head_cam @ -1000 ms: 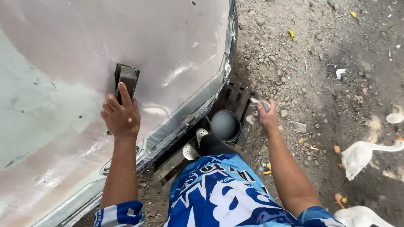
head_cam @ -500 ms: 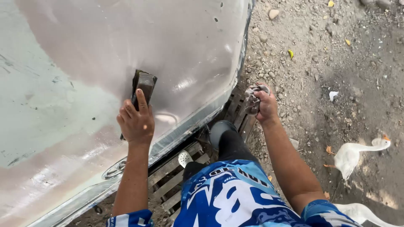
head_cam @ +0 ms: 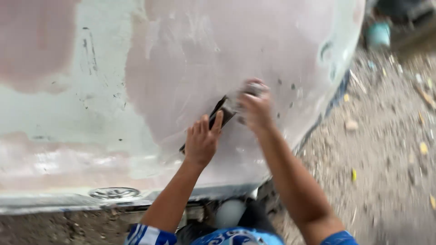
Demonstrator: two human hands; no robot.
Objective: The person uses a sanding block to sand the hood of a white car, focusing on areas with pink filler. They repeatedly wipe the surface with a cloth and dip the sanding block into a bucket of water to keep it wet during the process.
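Note:
A large car body panel (head_cam: pixel 136 90), coated in pinkish and pale green filler, fills most of the view. My left hand (head_cam: pixel 202 140) presses a dark flat sanding block (head_cam: pixel 218 115) against the panel. My right hand (head_cam: pixel 255 106) is up at the block's far end, fingers curled around a small greyish object (head_cam: pixel 254 87) that is too blurred to name. Both hands meet at the block. The frame is motion-blurred.
Gravel ground (head_cam: pixel 386 149) with scattered leaves and stones lies to the right of the panel. A teal container (head_cam: pixel 378 34) stands at the top right. A round metal cap (head_cam: pixel 114 193) sits low on the panel. My knee (head_cam: pixel 229 213) shows below.
My right hand has come up from the ground beside the panel's edge to the sanding block. The view has swung left and closer to the panel.

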